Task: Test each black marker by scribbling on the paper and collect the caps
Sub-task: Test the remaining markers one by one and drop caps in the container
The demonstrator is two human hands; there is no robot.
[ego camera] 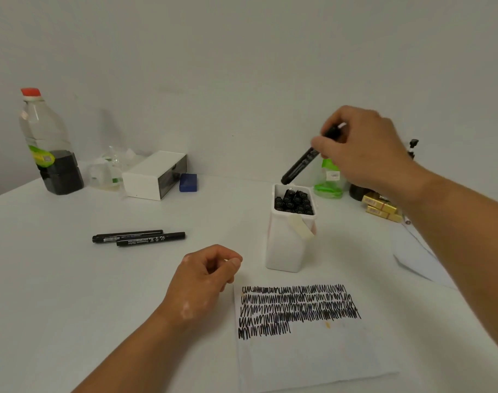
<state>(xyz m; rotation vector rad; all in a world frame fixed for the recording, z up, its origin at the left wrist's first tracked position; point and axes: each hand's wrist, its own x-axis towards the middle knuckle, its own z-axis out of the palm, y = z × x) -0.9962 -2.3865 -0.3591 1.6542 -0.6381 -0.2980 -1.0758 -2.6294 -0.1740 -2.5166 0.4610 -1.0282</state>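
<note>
Right hand (364,148): fingers grip black marker (301,163), tilted over white holder (290,239) of markers; left hand (205,276): fingers loosely curled, empty, on bench (72,279) beside scribbled paper (307,344).

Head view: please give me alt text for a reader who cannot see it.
A person's right hand holds a black marker tilted over a white container packed with black markers. The left hand rests loosely curled on the white table beside a paper bearing rows of black scribbles; two more markers lie to the left.
</note>
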